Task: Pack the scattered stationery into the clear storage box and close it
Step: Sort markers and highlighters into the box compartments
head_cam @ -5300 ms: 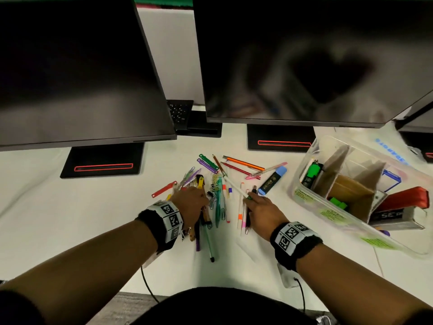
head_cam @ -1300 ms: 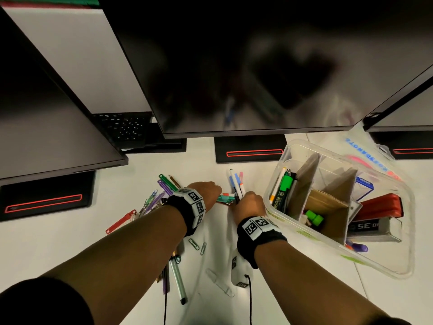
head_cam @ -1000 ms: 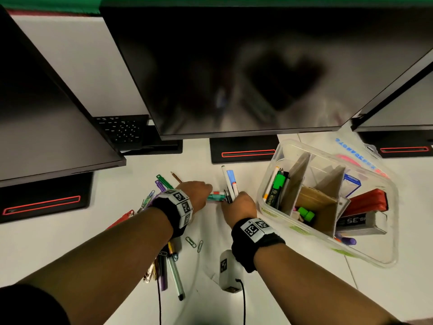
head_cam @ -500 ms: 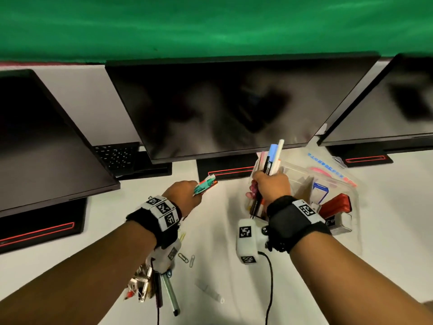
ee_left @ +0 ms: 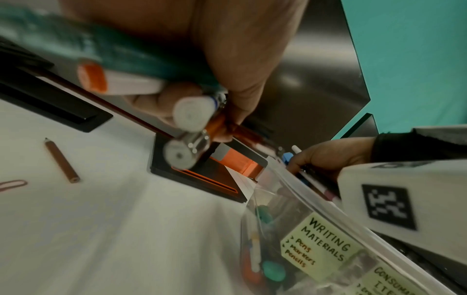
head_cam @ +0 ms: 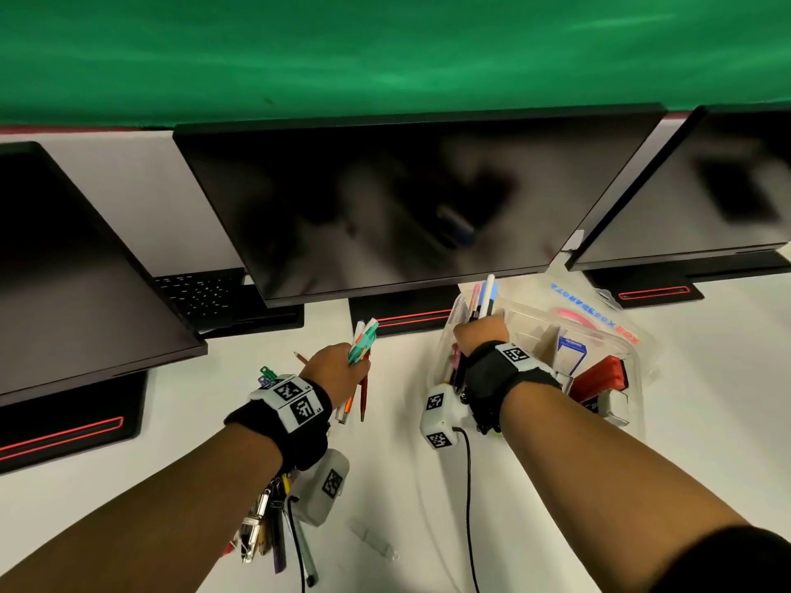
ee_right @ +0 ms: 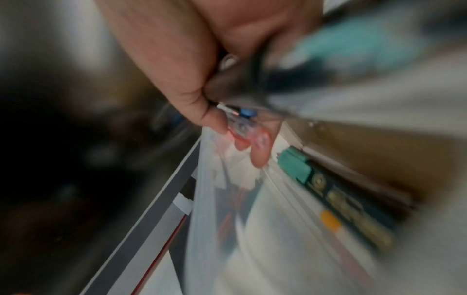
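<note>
The clear storage box [head_cam: 632, 350] stands open at the right, split by cardboard dividers. My right hand [head_cam: 481, 331] grips a bundle of pens and markers [head_cam: 487, 295] upright over the box's left compartment, their lower ends inside it. That compartment's wall carries a "Writing Materials" label [ee_left: 323, 245]. My left hand [head_cam: 338, 370] grips a second bundle of pens and pencils [head_cam: 363, 338] above the table, left of the box. The left wrist view shows those pens [ee_left: 192, 115] end-on between my fingers. The right wrist view is blurred; the right hand [ee_right: 202, 89] pinches pens [ee_right: 242, 127] at the box rim.
Loose stationery and binder clips [head_cam: 265, 524] lie under my left forearm. A brown pencil [ee_left: 62, 159] and a paper clip [ee_left: 12, 184] lie on the white table. A red stapler [head_cam: 599, 378] sits in the box. Dark monitors [head_cam: 406, 199] and their stands [head_cam: 402, 318] line the back.
Both hands gathered pens off the table and lifted them. The right hand carried its bundle rightward over the box's left compartment. The left hand rose with its bundle.
</note>
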